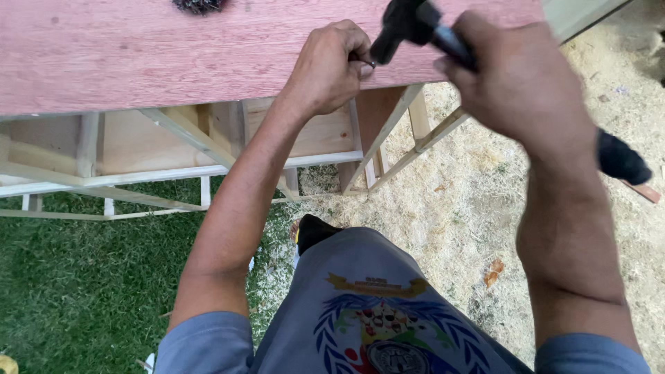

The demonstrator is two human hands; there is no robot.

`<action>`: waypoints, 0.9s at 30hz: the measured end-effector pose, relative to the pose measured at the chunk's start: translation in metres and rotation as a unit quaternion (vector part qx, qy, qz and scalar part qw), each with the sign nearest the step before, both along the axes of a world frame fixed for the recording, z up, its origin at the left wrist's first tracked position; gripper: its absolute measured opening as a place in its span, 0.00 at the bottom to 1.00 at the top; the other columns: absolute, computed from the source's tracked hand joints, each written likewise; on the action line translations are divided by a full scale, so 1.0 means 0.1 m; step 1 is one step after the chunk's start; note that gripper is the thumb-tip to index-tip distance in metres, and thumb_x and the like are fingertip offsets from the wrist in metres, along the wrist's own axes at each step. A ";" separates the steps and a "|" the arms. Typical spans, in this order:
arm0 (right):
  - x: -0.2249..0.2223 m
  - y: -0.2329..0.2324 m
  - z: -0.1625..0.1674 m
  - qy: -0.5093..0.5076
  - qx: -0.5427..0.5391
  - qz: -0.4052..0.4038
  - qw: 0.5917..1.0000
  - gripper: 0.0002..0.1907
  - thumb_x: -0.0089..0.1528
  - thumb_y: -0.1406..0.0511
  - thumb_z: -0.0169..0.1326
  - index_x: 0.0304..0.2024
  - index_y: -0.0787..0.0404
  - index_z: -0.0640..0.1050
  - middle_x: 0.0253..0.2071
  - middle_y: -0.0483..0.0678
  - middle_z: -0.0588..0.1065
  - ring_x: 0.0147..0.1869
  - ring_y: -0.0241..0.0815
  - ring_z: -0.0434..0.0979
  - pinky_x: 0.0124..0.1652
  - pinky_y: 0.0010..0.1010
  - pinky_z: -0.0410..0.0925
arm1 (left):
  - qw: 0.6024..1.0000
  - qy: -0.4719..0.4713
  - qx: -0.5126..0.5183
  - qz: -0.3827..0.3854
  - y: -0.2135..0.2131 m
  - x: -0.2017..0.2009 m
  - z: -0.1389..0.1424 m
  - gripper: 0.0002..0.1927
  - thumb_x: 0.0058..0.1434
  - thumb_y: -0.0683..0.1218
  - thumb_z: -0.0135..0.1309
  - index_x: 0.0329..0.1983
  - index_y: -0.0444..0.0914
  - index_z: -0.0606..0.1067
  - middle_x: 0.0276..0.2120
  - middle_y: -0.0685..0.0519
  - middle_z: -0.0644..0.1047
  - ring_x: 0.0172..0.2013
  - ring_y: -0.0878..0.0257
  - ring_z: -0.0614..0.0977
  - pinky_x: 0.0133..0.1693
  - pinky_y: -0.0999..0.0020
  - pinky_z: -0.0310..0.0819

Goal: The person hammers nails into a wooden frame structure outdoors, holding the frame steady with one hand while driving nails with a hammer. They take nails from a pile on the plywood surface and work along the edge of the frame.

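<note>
Count of what shows

Two hands: left (pixel 329 66) pinched at the near edge of the board, right (pixel 516 83) wrapped round a handle. One hammer (pixel 405 24), black head and black grip. One reddish plywood sheet (pixel 138 52) as top surface. One pale timber frame (pixel 187 149) beneath, several slats, exact number hard to tell. One dark bristly clump (pixel 199 5) at the far edge, kind unclear. One small nail-like piece between left fingertips, too small to confirm. One reddish offcut (pixel 644 191) on the sawdust ground at right

- Single head cam, worn by person, looks steeply down, close on both hands.
- Faces reddish panel (pixel 173 48) edge; grass below.
</note>
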State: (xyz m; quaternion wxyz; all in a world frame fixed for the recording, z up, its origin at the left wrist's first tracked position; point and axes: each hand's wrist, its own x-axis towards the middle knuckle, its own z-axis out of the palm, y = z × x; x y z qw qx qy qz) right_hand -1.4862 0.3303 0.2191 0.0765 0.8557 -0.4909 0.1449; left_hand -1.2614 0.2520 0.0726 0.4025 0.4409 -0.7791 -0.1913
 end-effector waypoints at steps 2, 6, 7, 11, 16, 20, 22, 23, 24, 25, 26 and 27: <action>-0.12 0.05 0.15 -0.051 -0.037 0.049 0.997 0.10 0.70 0.70 0.63 0.53 0.65 0.79 0.32 0.59 0.76 0.32 0.55 0.78 0.33 0.45 0.70 | 1.000 -0.004 0.029 0.007 0.00 0.00 -0.02 0.04 0.56 0.33 0.61 0.28 0.33 0.78 0.34 0.50 0.79 0.33 0.62 0.82 0.35 0.65 0.78; -0.14 0.08 0.10 -0.164 -0.010 -0.002 0.986 0.05 0.75 0.67 0.52 0.49 0.63 0.76 0.40 0.55 0.78 0.41 0.51 0.82 0.40 0.43 0.72 | 0.999 0.002 0.041 0.006 0.00 -0.01 -0.03 0.04 0.56 0.33 0.60 0.28 0.33 0.78 0.34 0.51 0.79 0.33 0.62 0.81 0.36 0.65 0.78; -0.08 0.04 -0.02 -0.157 -0.039 0.048 0.986 0.05 0.72 0.71 0.50 0.51 0.64 0.74 0.43 0.56 0.78 0.45 0.52 0.82 0.44 0.42 0.74 | 0.999 -0.003 0.042 0.008 0.01 -0.01 -0.02 0.04 0.56 0.33 0.60 0.27 0.33 0.78 0.34 0.51 0.79 0.33 0.62 0.81 0.36 0.65 0.78; -0.13 -0.11 -0.46 0.050 0.067 -0.110 0.990 0.07 0.70 0.65 0.59 0.48 0.60 0.77 0.27 0.60 0.76 0.31 0.59 0.78 0.31 0.53 0.70 | 1.000 -0.012 0.015 0.004 0.04 -0.03 0.08 0.06 0.52 0.32 0.58 0.30 0.35 0.80 0.37 0.49 0.79 0.36 0.60 0.82 0.40 0.64 0.79; -0.73 -0.15 -0.29 -0.099 -0.059 -0.001 0.993 0.03 0.76 0.69 0.54 0.50 0.64 0.77 0.35 0.54 0.76 0.32 0.46 0.77 0.31 0.36 0.69 | 0.999 -0.026 -0.010 -0.036 0.15 0.11 0.08 0.07 0.60 0.36 0.57 0.42 0.28 0.78 0.42 0.41 0.77 0.42 0.51 0.81 0.47 0.58 0.79; -0.47 -0.07 -0.21 -0.186 -0.024 -0.076 0.979 0.06 0.76 0.66 0.50 0.47 0.62 0.77 0.31 0.53 0.76 0.30 0.46 0.78 0.30 0.37 0.68 | 0.955 -0.193 -0.207 0.085 0.33 0.13 -0.16 0.16 0.63 0.40 0.58 0.52 0.28 0.76 0.52 0.40 0.76 0.53 0.49 0.78 0.57 0.56 0.73; -0.14 -0.07 -0.37 -0.095 0.004 -0.069 0.993 0.05 0.71 0.67 0.53 0.47 0.63 0.77 0.26 0.55 0.75 0.29 0.52 0.78 0.31 0.43 0.68 | 0.905 -0.274 -0.293 0.142 0.43 0.13 -0.29 0.20 0.65 0.42 0.59 0.58 0.28 0.76 0.57 0.39 0.76 0.59 0.48 0.77 0.63 0.55 0.71; -0.01 -0.09 -0.47 -0.022 0.020 -0.065 0.997 0.07 0.68 0.68 0.55 0.48 0.63 0.76 0.23 0.56 0.75 0.28 0.55 0.77 0.30 0.46 0.69 | 0.911 -0.265 -0.285 0.135 0.44 0.13 -0.34 0.20 0.66 0.43 0.60 0.58 0.28 0.76 0.58 0.39 0.76 0.60 0.48 0.76 0.63 0.55 0.71; 0.01 -0.09 -0.51 0.049 0.037 -0.060 0.996 0.10 0.65 0.68 0.57 0.49 0.63 0.76 0.21 0.57 0.74 0.26 0.59 0.77 0.30 0.50 0.70 | 0.918 -0.255 -0.276 0.126 0.43 0.13 -0.38 0.20 0.67 0.43 0.61 0.58 0.28 0.76 0.59 0.38 0.76 0.61 0.48 0.76 0.64 0.54 0.71; -0.01 -0.11 -0.56 0.034 0.038 -0.066 0.996 0.10 0.66 0.67 0.57 0.49 0.62 0.77 0.22 0.57 0.74 0.26 0.58 0.77 0.29 0.49 0.69 | 0.924 -0.245 -0.269 0.120 0.42 0.14 -0.41 0.20 0.67 0.44 0.62 0.58 0.28 0.76 0.59 0.38 0.75 0.62 0.48 0.75 0.64 0.54 0.71; -0.09 -0.14 -0.55 0.016 0.038 -0.068 0.997 0.09 0.68 0.65 0.56 0.50 0.61 0.77 0.23 0.57 0.74 0.26 0.56 0.77 0.28 0.48 0.69 | 0.930 -0.225 -0.267 0.114 0.41 0.15 -0.44 0.22 0.65 0.45 0.63 0.57 0.27 0.76 0.58 0.37 0.76 0.60 0.47 0.76 0.63 0.53 0.71; -0.21 -0.15 -0.54 -0.002 0.045 -0.069 0.997 0.09 0.69 0.64 0.56 0.51 0.60 0.78 0.24 0.56 0.74 0.26 0.55 0.77 0.26 0.47 0.69 | 0.938 -0.207 -0.258 0.107 0.40 0.16 -0.46 0.23 0.63 0.46 0.64 0.56 0.26 0.76 0.56 0.36 0.76 0.59 0.45 0.76 0.61 0.52 0.72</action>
